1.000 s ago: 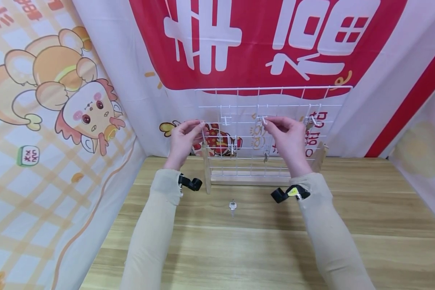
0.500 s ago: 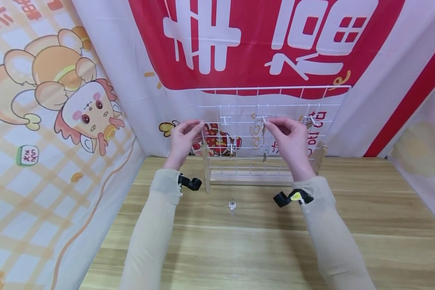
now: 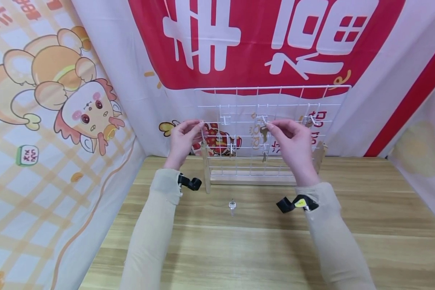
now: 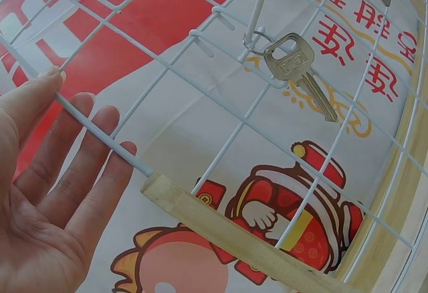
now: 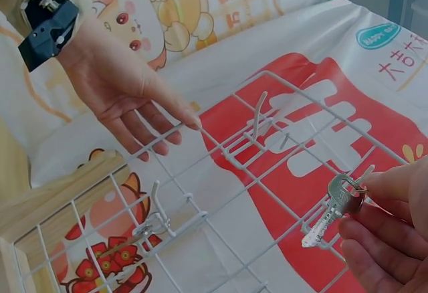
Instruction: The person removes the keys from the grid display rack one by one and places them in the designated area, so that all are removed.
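A white wire grid (image 3: 280, 87) stands upright on wooden feet, with hooks on its mesh. My left hand (image 3: 186, 141) holds its left side wire, thumb on one side and fingers on the other. My right hand (image 3: 294, 141) pinches the ring of a metal key (image 5: 328, 216) at the upper middle hook (image 5: 369, 171). The key's blade hangs free of the fingers; whether the ring is around the hook I cannot tell. Another key (image 4: 291, 59) hangs by its ring on a lower left hook in the left wrist view.
A key with a pale head (image 3: 232, 205) lies on the wooden table (image 3: 217, 253) in front of the grid. One more key (image 3: 264, 156) hangs low in the middle. The upper left hook (image 3: 224, 120) bears no key. Printed cloth (image 3: 159, 121) hangs behind and to the left.
My right hand has shifted slightly right and down, away from the middle hook, and the key below its fingertips now shows more plainly. My left hand has kept its place on the grid.
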Motion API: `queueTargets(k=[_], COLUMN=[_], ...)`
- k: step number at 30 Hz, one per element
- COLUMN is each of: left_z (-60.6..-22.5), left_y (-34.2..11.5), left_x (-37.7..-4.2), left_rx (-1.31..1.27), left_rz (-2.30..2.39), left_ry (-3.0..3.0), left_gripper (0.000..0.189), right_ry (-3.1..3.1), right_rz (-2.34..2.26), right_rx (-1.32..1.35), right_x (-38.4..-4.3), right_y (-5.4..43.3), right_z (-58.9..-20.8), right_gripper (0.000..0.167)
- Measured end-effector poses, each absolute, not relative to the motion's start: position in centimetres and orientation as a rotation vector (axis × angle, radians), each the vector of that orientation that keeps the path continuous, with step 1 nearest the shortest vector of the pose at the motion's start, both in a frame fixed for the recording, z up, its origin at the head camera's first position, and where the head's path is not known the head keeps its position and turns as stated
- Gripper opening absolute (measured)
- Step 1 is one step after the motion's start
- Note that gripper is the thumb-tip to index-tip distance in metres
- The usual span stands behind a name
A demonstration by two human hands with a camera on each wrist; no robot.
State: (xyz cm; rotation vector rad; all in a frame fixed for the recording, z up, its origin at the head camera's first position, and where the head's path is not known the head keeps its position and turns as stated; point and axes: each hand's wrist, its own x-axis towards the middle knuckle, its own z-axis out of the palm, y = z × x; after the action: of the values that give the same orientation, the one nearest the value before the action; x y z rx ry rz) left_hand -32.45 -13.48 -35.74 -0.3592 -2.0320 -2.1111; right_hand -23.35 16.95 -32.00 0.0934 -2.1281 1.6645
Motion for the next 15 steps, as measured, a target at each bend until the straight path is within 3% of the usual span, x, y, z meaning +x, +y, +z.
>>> queueTargets(k=[15], left_z=[-35.7], left_y=[-13.4], left_x=[-32.5], left_rx=[-0.362], left_rz=[-2.123], left_ry=[-2.023], left_gripper=[0.044], right_ry=[-2.148], right_rz=[1.618], right_rx=[0.125], right_x=[-21.4], right_y=[17.3], right_z=[-32.0], right_gripper=[0.036])
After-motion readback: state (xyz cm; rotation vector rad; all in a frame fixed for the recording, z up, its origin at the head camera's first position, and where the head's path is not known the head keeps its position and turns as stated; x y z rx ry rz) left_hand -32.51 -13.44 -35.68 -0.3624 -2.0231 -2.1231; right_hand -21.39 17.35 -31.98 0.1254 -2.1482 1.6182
